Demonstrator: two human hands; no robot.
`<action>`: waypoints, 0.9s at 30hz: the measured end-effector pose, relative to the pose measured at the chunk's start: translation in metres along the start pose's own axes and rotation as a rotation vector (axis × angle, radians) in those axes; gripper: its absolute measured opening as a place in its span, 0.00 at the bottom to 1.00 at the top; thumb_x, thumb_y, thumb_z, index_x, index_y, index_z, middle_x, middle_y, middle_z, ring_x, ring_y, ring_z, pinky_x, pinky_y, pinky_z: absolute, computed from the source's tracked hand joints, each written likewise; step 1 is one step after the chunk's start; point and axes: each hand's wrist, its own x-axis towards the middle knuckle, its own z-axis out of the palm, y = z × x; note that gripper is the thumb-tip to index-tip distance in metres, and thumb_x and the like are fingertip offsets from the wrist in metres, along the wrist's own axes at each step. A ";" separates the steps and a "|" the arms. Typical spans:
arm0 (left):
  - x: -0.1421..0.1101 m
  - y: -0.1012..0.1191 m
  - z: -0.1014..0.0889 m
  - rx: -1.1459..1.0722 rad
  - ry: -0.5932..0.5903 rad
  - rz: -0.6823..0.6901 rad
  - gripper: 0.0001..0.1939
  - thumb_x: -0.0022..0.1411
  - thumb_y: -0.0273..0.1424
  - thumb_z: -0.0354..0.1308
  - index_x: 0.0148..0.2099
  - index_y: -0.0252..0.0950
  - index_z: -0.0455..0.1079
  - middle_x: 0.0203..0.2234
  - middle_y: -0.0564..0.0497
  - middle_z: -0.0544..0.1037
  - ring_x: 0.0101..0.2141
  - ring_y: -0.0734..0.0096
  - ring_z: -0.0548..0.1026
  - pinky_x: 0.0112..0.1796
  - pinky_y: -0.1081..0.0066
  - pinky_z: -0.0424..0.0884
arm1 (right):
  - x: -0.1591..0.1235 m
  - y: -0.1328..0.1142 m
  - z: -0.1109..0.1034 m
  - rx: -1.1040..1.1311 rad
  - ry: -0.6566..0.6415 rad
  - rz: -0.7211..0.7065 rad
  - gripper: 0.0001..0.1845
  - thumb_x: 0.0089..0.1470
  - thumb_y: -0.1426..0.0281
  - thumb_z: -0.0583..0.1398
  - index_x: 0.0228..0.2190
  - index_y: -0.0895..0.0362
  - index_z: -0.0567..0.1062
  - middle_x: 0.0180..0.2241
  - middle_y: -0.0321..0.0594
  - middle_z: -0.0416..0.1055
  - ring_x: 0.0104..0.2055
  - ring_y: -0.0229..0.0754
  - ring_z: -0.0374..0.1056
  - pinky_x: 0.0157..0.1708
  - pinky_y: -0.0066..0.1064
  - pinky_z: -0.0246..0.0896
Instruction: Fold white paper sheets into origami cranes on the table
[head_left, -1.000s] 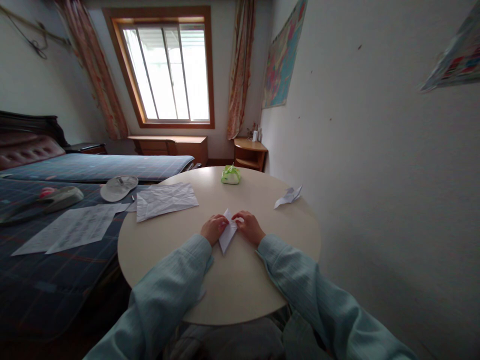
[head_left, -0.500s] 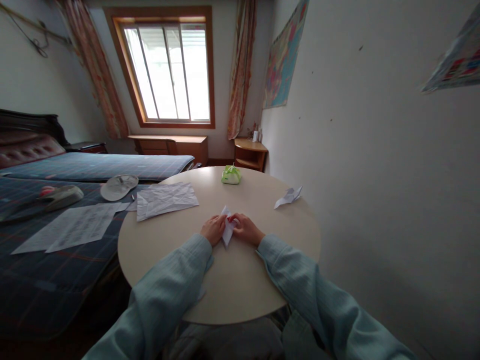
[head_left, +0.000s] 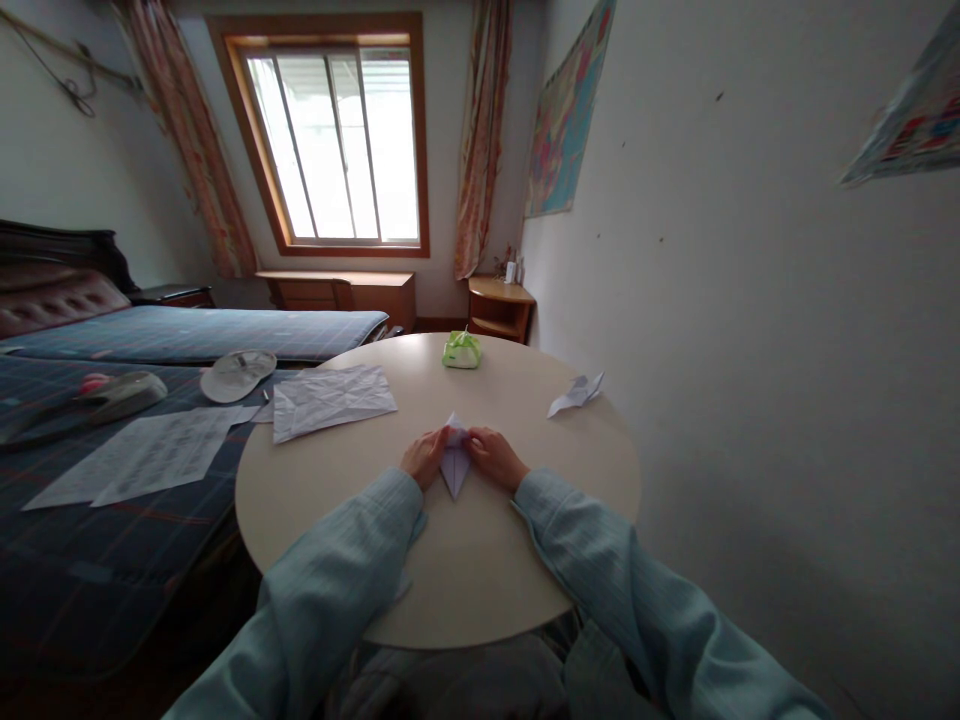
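A folded piece of white paper [head_left: 454,474], diamond-shaped with a crease down its middle, is between my hands over the round table [head_left: 480,570]. My left hand [head_left: 426,458] grips its left edge, fingers closed. On the opposite edge, my right hand [head_left: 493,457] pinches the paper near its upper part. One point of the paper faces me and the other points away. My fingertips hide part of its middle.
A creased paper sheet [head_left: 334,400] lies at the table's left. Near the far edge sits a green tissue pack [head_left: 461,350]. Another folded paper [head_left: 576,394] rests at the right, by the wall. Printed sheets [head_left: 161,455] and a cap [head_left: 238,376] are on the bed.
The folded paper has turned or spread from a narrow, slanted shape into a wider diamond facing me. My right fingers have come down onto its edge.
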 end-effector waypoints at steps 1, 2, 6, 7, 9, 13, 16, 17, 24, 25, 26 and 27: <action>0.000 0.000 0.000 -0.012 -0.004 -0.006 0.28 0.61 0.40 0.27 0.41 0.34 0.68 0.36 0.45 0.73 0.38 0.66 0.70 0.39 0.68 0.64 | 0.000 -0.001 -0.001 -0.030 0.011 0.034 0.11 0.52 0.72 0.49 0.25 0.59 0.69 0.28 0.39 0.69 0.31 0.35 0.62 0.33 0.25 0.53; 0.001 0.000 0.000 -0.013 -0.006 -0.008 0.29 0.61 0.40 0.27 0.39 0.34 0.68 0.34 0.45 0.74 0.37 0.65 0.71 0.37 0.68 0.65 | 0.001 -0.001 -0.003 -0.054 0.023 0.063 0.12 0.52 0.71 0.49 0.24 0.59 0.69 0.27 0.40 0.69 0.31 0.35 0.62 0.32 0.25 0.53; 0.001 0.001 0.002 0.044 0.002 0.003 0.16 0.60 0.35 0.39 0.42 0.36 0.64 0.36 0.47 0.73 0.38 0.67 0.70 0.38 0.71 0.64 | 0.001 -0.005 -0.006 -0.081 0.059 0.166 0.09 0.52 0.71 0.49 0.27 0.59 0.68 0.27 0.40 0.69 0.29 0.36 0.63 0.30 0.24 0.52; 0.001 0.001 0.002 0.056 0.002 0.004 0.14 0.58 0.32 0.42 0.45 0.36 0.62 0.38 0.47 0.73 0.39 0.68 0.70 0.39 0.71 0.63 | 0.001 -0.005 -0.006 -0.067 0.060 0.185 0.08 0.52 0.71 0.50 0.29 0.59 0.68 0.27 0.40 0.70 0.29 0.36 0.63 0.29 0.24 0.52; 0.001 0.001 0.003 0.056 0.005 0.005 0.17 0.55 0.27 0.45 0.49 0.36 0.57 0.41 0.47 0.71 0.42 0.69 0.69 0.41 0.72 0.63 | 0.000 -0.004 -0.006 -0.032 0.059 0.213 0.08 0.51 0.72 0.50 0.34 0.59 0.67 0.28 0.39 0.70 0.29 0.35 0.64 0.29 0.23 0.52; 0.000 0.001 0.002 0.042 0.048 -0.022 0.21 0.52 0.25 0.49 0.50 0.36 0.53 0.41 0.48 0.71 0.42 0.69 0.68 0.42 0.71 0.63 | 0.001 0.000 -0.002 -0.004 0.079 0.248 0.11 0.50 0.73 0.52 0.39 0.59 0.63 0.27 0.38 0.70 0.29 0.35 0.65 0.29 0.23 0.53; 0.000 0.000 0.002 0.051 0.088 -0.022 0.19 0.51 0.25 0.51 0.47 0.37 0.55 0.40 0.48 0.71 0.42 0.69 0.69 0.42 0.71 0.63 | 0.001 0.003 -0.001 -0.013 0.083 0.266 0.12 0.50 0.73 0.52 0.39 0.59 0.62 0.26 0.38 0.70 0.28 0.36 0.65 0.29 0.23 0.53; 0.000 0.000 0.002 0.058 0.090 -0.020 0.18 0.51 0.26 0.51 0.46 0.37 0.56 0.40 0.49 0.71 0.41 0.70 0.69 0.41 0.71 0.63 | 0.001 0.004 -0.001 -0.016 0.083 0.270 0.12 0.49 0.73 0.52 0.39 0.59 0.62 0.26 0.38 0.70 0.28 0.36 0.65 0.29 0.24 0.53; 0.003 -0.006 0.005 0.079 0.075 0.014 0.14 0.52 0.26 0.49 0.44 0.38 0.59 0.35 0.50 0.73 0.36 0.70 0.71 0.37 0.72 0.65 | 0.001 0.006 -0.001 -0.026 0.088 0.262 0.10 0.49 0.72 0.53 0.37 0.59 0.64 0.28 0.38 0.69 0.28 0.35 0.64 0.29 0.24 0.54; 0.003 -0.006 0.005 0.085 0.080 0.020 0.14 0.52 0.26 0.49 0.44 0.37 0.59 0.34 0.49 0.73 0.36 0.70 0.71 0.37 0.72 0.65 | 0.001 0.007 0.000 -0.026 0.090 0.258 0.10 0.48 0.72 0.53 0.36 0.59 0.64 0.28 0.38 0.68 0.28 0.35 0.63 0.30 0.24 0.54; 0.003 -0.007 0.005 0.092 0.083 0.025 0.14 0.52 0.26 0.49 0.44 0.37 0.60 0.34 0.49 0.73 0.36 0.70 0.70 0.37 0.72 0.65 | 0.002 0.008 0.000 -0.024 0.093 0.252 0.10 0.48 0.73 0.53 0.36 0.59 0.64 0.28 0.38 0.68 0.29 0.34 0.63 0.30 0.24 0.54; 0.004 -0.007 0.005 0.098 0.085 0.029 0.14 0.52 0.26 0.49 0.44 0.37 0.60 0.34 0.49 0.73 0.36 0.70 0.70 0.37 0.72 0.65 | 0.002 0.008 0.001 -0.022 0.099 0.246 0.10 0.48 0.73 0.53 0.36 0.59 0.64 0.28 0.38 0.68 0.29 0.34 0.63 0.30 0.24 0.54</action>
